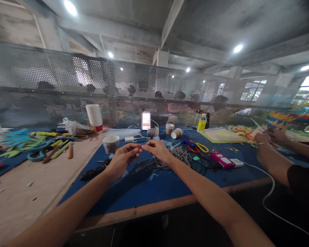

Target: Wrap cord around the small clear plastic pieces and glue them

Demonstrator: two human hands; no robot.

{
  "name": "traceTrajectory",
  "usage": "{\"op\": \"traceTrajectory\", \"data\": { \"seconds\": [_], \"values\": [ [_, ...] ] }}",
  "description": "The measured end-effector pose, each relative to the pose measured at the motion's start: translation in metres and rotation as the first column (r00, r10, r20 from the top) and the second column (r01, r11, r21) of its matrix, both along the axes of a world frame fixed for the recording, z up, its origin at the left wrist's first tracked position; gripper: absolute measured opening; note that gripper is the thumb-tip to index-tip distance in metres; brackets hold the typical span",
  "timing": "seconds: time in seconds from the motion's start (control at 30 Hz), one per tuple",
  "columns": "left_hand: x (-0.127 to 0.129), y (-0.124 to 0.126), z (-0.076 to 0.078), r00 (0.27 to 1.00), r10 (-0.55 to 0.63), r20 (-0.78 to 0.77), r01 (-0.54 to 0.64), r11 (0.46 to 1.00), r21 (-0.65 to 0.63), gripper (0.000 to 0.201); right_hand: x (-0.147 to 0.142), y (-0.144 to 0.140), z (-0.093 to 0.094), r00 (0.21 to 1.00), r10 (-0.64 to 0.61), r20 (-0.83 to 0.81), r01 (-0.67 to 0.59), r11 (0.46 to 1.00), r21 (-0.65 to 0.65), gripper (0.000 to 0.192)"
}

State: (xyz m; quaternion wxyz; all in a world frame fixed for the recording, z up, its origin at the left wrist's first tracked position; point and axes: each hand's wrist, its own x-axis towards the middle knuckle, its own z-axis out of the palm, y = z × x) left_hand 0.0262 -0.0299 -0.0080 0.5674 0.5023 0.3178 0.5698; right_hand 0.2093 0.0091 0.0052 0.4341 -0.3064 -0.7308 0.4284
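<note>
My left hand (pixel 123 157) and my right hand (pixel 157 151) meet above the blue mat (pixel 134 199), fingertips nearly touching. Both are closed in a pinch. Whatever lies between the fingertips is too small and thin to name. Just beyond and left of my left hand stands a paper cup (pixel 110 144). Under my right wrist lies a tangled bundle of grey cord (pixel 177 157), with thin dark rods (pixel 141 166) beside it. A black-handled tool (pixel 92 172) rests on the mat left of my left hand.
At the back stand stacked paper cups (pixel 94 116), a lit phone (pixel 146 120) and a yellow-labelled bottle (pixel 201 123). Yellow-handled scissors (pixel 202 147) and a magenta device (pixel 222 160) lie rightward. Blue scissors (pixel 41 151) lie left. Another person's hands (pixel 264 138) work at right.
</note>
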Motion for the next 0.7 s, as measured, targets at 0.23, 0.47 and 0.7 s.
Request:
{"op": "traceTrajectory", "data": {
  "seconds": [0.23, 0.47, 0.7],
  "values": [
    [0.0002, 0.0016, -0.0012, 1.000, 0.023, -0.014, -0.024, 0.999, -0.024, 0.021, -0.0034, 0.0013, -0.0017, 1.000, 0.001, -0.014, 0.000, 0.999, 0.044, 0.029],
    [0.0006, 0.0008, -0.0018, 0.999, 0.016, -0.044, -0.016, 1.000, 0.003, 0.018, -0.0041, -0.0031, -0.0030, 0.999, 0.036, -0.014, -0.034, 0.991, 0.131, 0.027],
    [0.0009, 0.0011, -0.0010, 0.999, -0.011, -0.038, 0.009, 0.999, -0.039, 0.021, -0.0032, -0.0016, -0.0027, 0.999, -0.006, -0.040, 0.012, 0.988, 0.152, 0.025]
  ]
}}
